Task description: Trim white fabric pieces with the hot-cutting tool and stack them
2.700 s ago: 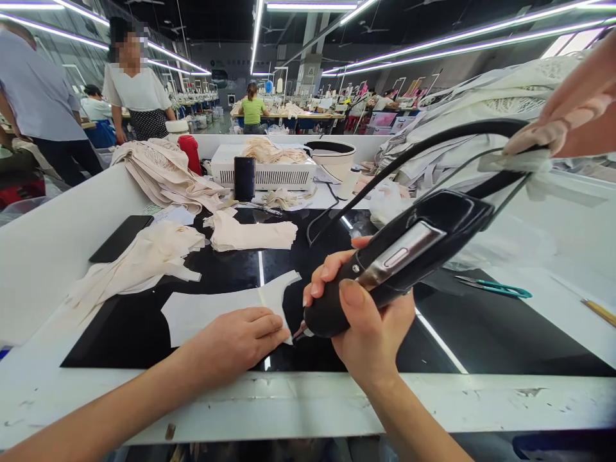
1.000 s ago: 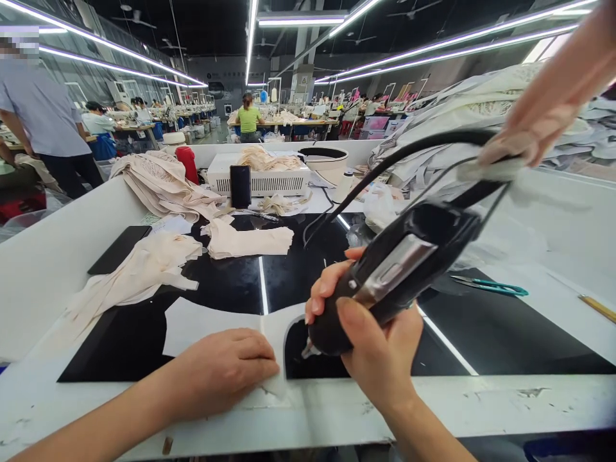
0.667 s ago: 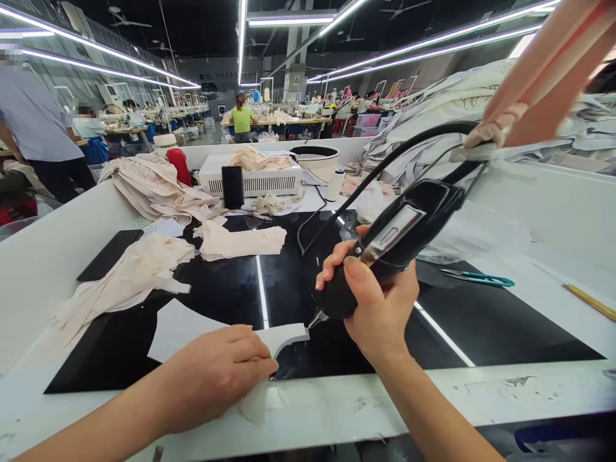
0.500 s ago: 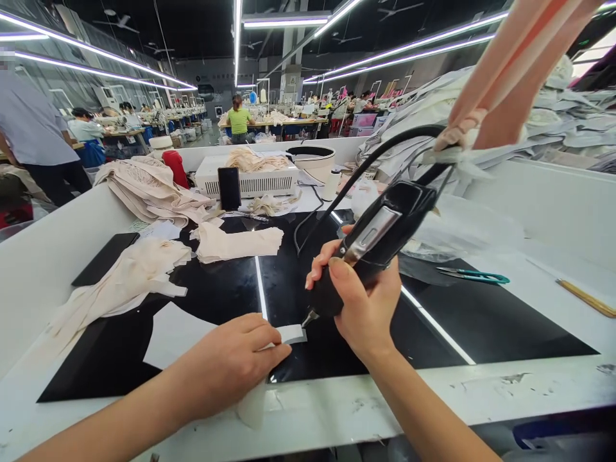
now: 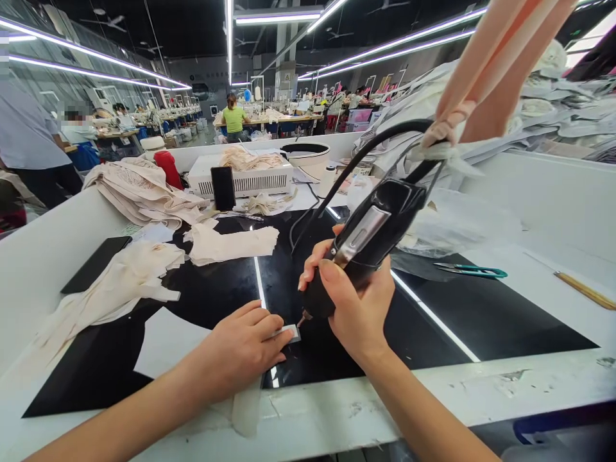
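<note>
My right hand (image 5: pixel 359 308) is wrapped round a black corded hand tool (image 5: pixel 385 205) with a metal lever and a narrow metal tip. The tool leans down to the left, and its tip meets the right end of a narrow whitish strip (image 5: pixel 294 335). On that strip sits my left hand (image 5: pixel 245 350), fingers and thumb closed over it close to the tip. A pale translucent tail (image 5: pixel 246 410) hangs over the table's front edge below the left hand. Both hands work above a glossy black sheet (image 5: pixel 346 356).
A cream fabric piece (image 5: pixel 235 244) and a heap of cut pieces (image 5: pixel 129 276) lie left. Behind stand a phone (image 5: pixel 222 188) and a vented white box (image 5: pixel 267 176). Teal thread snips (image 5: pixel 474 270) and a wooden-handled tool (image 5: pixel 584 290) lie right. Pink fabric (image 5: pixel 500 70) suspends the black tool.
My left fingers have shifted right along the strip, covering more of its end. The tool tip has moved slightly left with the strip's end. The whole view has shifted a little.
</note>
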A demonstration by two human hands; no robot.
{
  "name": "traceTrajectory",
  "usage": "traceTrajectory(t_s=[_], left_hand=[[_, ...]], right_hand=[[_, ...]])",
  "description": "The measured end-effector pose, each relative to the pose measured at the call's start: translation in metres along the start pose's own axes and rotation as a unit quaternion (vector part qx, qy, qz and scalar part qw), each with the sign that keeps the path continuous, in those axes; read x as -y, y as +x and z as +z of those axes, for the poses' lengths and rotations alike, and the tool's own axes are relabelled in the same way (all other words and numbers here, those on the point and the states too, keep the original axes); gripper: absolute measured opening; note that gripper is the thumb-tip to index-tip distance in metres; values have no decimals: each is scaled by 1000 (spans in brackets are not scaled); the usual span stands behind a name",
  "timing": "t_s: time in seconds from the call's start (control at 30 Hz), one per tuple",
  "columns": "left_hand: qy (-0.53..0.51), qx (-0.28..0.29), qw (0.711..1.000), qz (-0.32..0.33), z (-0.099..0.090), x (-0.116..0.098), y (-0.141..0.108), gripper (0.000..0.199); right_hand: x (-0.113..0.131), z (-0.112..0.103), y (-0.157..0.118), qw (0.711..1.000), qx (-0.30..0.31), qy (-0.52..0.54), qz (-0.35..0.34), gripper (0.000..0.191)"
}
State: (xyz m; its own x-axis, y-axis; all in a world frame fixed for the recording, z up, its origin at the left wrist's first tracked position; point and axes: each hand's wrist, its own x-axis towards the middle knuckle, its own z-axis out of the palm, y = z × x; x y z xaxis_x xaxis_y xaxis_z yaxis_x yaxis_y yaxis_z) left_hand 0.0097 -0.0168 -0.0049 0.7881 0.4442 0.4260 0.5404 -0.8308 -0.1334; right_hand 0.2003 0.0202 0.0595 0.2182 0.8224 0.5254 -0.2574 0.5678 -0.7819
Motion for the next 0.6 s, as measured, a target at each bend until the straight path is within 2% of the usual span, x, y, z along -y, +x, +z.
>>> traceTrajectory(t_s=[0.6], left_hand=[[-5, -17, 999, -28, -4, -2, -1, 24]], right_hand=[[-1, 5, 2, 1000, 2, -3, -4, 31]])
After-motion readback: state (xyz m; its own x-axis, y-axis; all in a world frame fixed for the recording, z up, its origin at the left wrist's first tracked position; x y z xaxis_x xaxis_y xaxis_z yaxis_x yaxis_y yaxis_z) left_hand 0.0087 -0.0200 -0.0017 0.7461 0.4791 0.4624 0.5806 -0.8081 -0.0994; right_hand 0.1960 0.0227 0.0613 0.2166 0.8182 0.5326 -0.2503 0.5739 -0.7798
